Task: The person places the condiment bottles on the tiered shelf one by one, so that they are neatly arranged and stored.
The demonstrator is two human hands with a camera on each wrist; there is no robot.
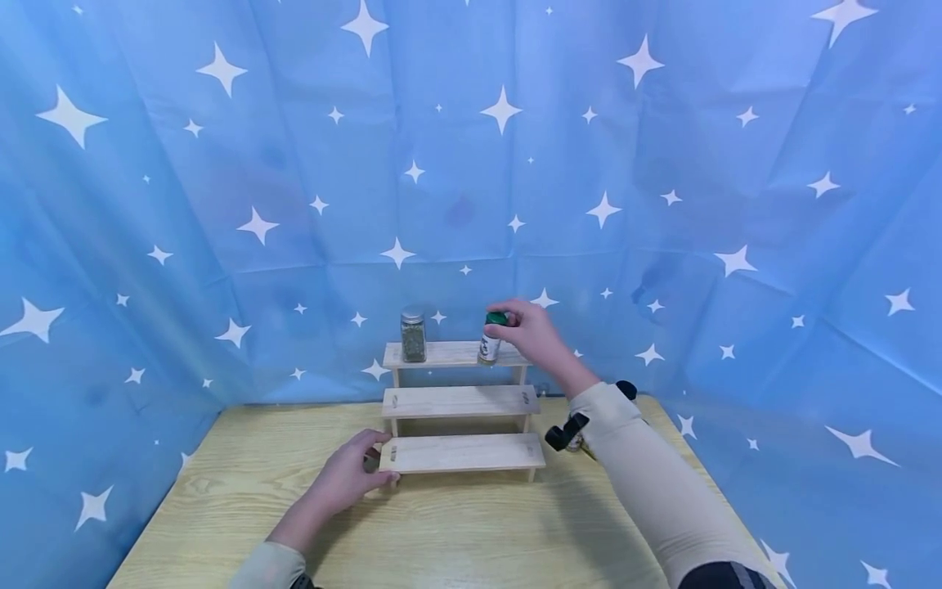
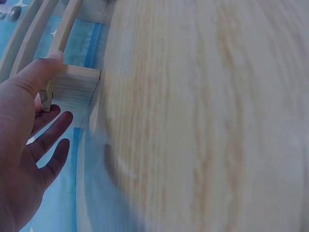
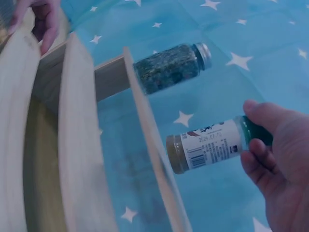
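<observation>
My right hand pinches the green cap of a small spice jar with a white label. The jar is upright over the right part of the top step of a three-step wooden rack. In the right wrist view the base of this labelled jar is at the top board's edge; I cannot tell whether it touches. A glass jar of dried green herbs, silver-lidded, stands at that step's left end. My left hand grips the left end of the lowest step, thumb in front, as the left wrist view shows.
The rack stands on a light wood table. Behind it hangs a blue cloth with white stars. Right of the rack, a small item is mostly hidden by the right sleeve.
</observation>
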